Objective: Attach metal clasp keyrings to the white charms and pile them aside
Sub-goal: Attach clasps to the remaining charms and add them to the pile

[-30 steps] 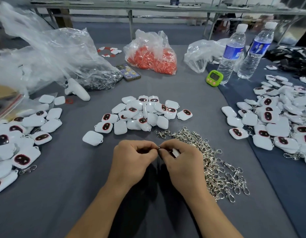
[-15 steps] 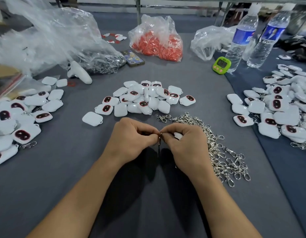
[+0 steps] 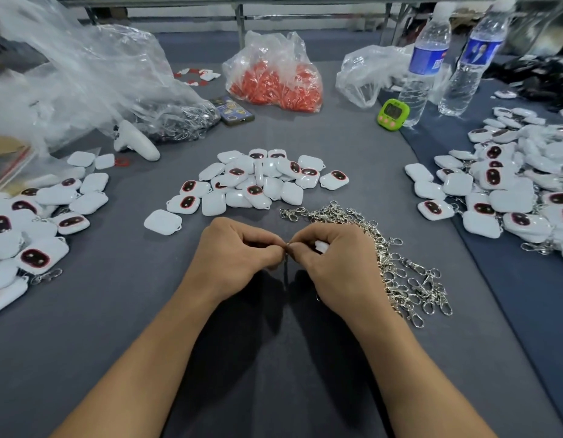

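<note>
Charm point(image 3: 321, 247) in work: only a white corner shows, tucked inside the curled right hand point(image 3: 333, 263), lower centre of frame. The left hand point(image 3: 239, 254) is also curled, and its fingertips butt against the right's at one pt. It pinches the clasp keyring point(image 3: 286, 267), which hangs as a thin dark strip btwn the two hands. Can't tell if the ring is through the charm's loop yet, fingers hide the contact pt.

Change vs 1 s ago: basically none at the hands. Same pinch, same spot over the table point(image 3: 273, 390), white corner still poking out of the right hand. Only the view shifted, so the scene sits a bit higher in frame. Nothing on the cloth moved afaict.

Meaning: prob still mid-attach on this unit, at the fiddly threading step.
- No new unit on the left-edge pile point(image 3: 36, 222) or right-edge pile point(image 3: 510, 191); both show clasps already fitted.
- Bare-charm pile point(image 3: 261, 181) sits centre frame, just above the hands.
- Loose clasp heap point(image 3: 400, 273) sits right beside the right hand and runs toward lower right.

Lots of stock left, so task looks far from done. Next, prob: seat the ring, then drop the unit on a side pile.
</note>
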Demonstrator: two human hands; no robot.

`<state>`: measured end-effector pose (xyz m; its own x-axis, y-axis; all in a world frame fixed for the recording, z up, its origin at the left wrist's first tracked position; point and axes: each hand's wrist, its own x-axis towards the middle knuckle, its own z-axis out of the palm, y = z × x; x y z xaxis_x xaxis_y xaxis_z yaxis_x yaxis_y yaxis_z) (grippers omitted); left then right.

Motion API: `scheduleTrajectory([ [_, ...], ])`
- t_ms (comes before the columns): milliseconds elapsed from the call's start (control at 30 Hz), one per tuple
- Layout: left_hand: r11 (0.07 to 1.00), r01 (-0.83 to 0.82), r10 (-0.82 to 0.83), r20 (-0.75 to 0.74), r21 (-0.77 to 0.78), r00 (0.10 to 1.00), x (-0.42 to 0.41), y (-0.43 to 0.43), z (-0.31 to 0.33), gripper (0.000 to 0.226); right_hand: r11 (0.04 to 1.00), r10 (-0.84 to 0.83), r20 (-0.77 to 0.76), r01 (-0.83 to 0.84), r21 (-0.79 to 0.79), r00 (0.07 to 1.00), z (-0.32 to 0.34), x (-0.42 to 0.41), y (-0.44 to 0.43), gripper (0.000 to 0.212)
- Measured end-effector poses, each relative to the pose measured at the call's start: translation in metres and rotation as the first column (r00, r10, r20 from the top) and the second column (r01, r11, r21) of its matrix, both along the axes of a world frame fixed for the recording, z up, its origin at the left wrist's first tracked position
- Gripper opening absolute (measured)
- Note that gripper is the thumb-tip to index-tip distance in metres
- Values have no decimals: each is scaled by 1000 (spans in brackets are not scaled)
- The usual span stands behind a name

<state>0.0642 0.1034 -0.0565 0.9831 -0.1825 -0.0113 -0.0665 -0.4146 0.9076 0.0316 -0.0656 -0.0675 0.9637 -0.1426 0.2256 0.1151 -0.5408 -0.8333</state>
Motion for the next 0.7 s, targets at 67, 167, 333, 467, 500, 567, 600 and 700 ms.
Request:
scheduleTrajectory([
  [67,1000,-10,10,7,-18,1000,-1,0,-1,18,1000,-6,-15,6,3,1000,-1,-1,2,17],
  [167,1000,-25,25,13,-16,1000,-2,0,-3,16,1000,-3,-22,3,-3,1000,-1,-1,6,22],
  [333,999,-35,35,1,-39,999,0,1,-5,17,1000,10,2,-10,-20,1000,0,1,7,18],
  [467,998,-44,45,17,-34,999,0,1,-6,24,1000,22,25,-22,-13,999,0,2,6,18],
  [500,998,-49,50,22,-36,999,0,1,-6,24,999,30,27,-29,-14,999,0,2,6,19],
  [567,998,-51,52,20,-43,998,-1,1,-5,18,999,44,36,-43,-21,998,0,2,7,21],
  [600,998,-46,46,12,-46,999,-1,1,-5,15,998,54,37,-53,-20,998,0,2,6,21],
  [700,999,-8,8,-7,-45,1000,0,2,-4,13,996,91,15,-91,-3,996,2,2,3,20],
])
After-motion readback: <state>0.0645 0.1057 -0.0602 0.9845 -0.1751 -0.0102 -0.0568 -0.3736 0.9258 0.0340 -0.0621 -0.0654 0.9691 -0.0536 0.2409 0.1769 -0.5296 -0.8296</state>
